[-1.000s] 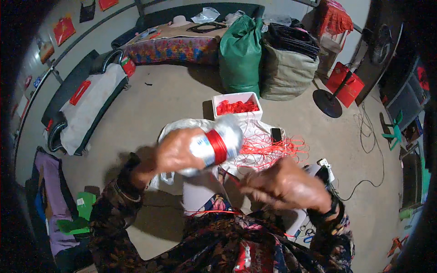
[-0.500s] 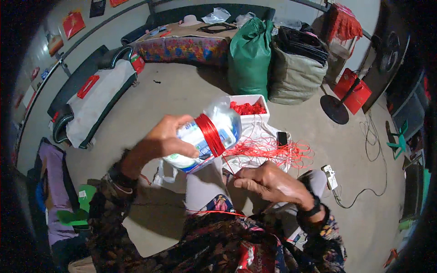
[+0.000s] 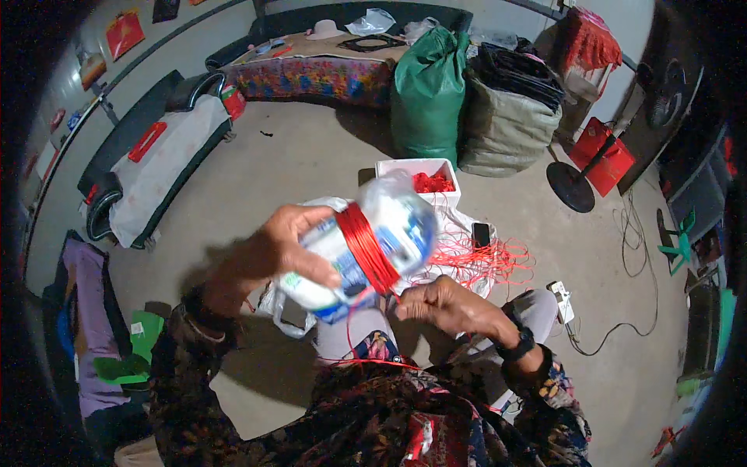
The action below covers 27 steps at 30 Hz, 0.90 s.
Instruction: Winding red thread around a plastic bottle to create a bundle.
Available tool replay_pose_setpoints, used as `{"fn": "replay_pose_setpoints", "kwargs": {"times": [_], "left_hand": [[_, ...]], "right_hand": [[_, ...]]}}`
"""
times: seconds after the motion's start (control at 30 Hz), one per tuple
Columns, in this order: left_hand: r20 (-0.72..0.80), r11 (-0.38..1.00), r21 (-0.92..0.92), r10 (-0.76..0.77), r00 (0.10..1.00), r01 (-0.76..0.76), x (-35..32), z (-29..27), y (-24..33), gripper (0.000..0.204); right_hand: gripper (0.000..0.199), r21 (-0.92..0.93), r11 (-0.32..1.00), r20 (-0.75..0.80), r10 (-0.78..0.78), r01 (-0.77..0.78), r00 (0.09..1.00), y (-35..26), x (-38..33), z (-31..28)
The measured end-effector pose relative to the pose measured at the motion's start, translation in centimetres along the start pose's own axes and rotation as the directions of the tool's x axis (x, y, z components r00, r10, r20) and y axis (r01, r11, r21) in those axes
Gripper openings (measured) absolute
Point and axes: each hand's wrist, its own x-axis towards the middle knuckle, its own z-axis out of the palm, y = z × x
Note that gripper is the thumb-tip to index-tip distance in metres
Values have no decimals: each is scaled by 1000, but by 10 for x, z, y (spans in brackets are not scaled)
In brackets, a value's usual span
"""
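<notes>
A green sack (image 3: 426, 93) and a grey sack (image 3: 506, 124) stand side by side on the concrete floor, behind a white tub (image 3: 420, 177) of red bits. A floor fan (image 3: 572, 183) stands nearby, right.

Plastic bottle (image 3: 366, 245) in my left hand (image 3: 268, 253), white with blue label, red thread band round it. Just beyond it a white box (image 3: 419, 173), then a tall green sack (image 3: 426, 89) and grey sack (image 3: 506, 124). Dark phone (image 3: 482, 234) above my right hand (image 3: 443, 305).
</notes>
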Motion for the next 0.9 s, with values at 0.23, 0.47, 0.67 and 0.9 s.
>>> {"fn": "replay_pose_setpoints", "kwargs": {"times": [0.23, 0.47, 0.67, 0.9], "left_hand": [[168, 795, 574, 120, 979, -195, -9, 23, -9, 56], [191, 941, 154, 271, 943, -301, -17, 20, -1, 72], [-17, 991, 63, -121, 993, 121, 2, -21, -41, 55], [378, 901, 367, 82, 922, -231, -5, 34, -24, 64]], "right_hand": [[16, -324, 909, 56, -257, 261, 965, -125, 15, -56], [17, 42, 904, -387, -379, 426, 841, 22, 28, -17], [21, -166, 986, 12, -4, 6, 1000, -46, 16, -4], [18, -88, 992, -68, -95, 89, 993, -71, 43, -51]]}}
